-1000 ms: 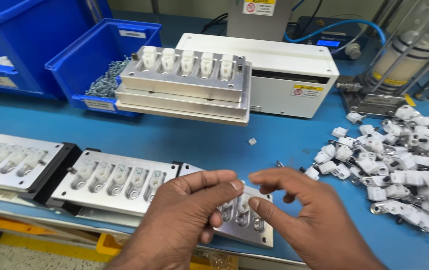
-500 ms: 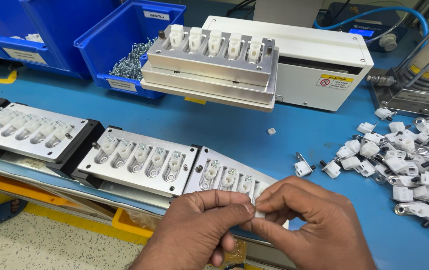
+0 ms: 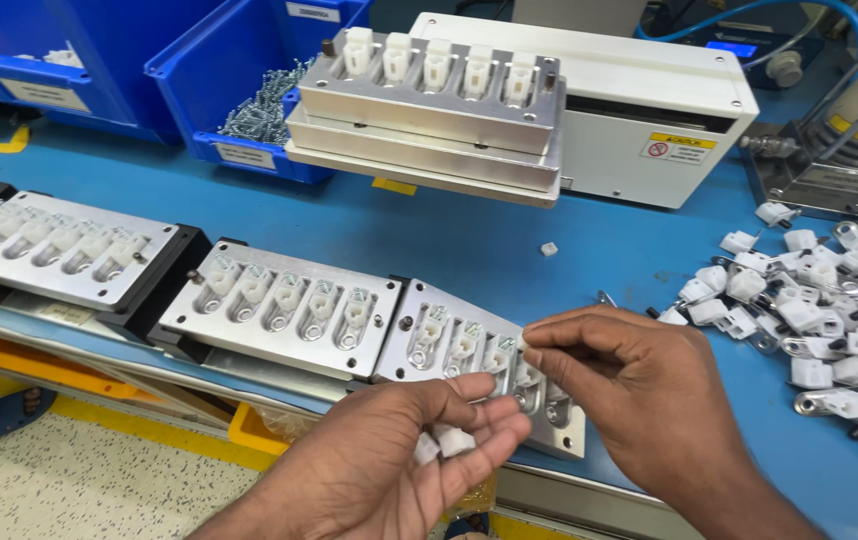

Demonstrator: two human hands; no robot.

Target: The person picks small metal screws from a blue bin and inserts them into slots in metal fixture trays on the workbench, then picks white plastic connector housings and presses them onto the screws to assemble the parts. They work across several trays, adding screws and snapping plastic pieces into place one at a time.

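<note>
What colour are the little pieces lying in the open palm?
White. The small plastic pieces rest in the left hand, seen best in the head view.

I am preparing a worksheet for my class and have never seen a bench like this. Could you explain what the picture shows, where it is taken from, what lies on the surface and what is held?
The view comes from a camera worn on the person's head, looking down at two bare hands over a blue bench. The left hand is open, palm up, cupping small white plastic parts. The right hand pinches its fingers together over a metal tray with moulded slots. Similar trays lie to the left. Loose white parts are heaped on the right, and a blue bin holds screws.
</note>
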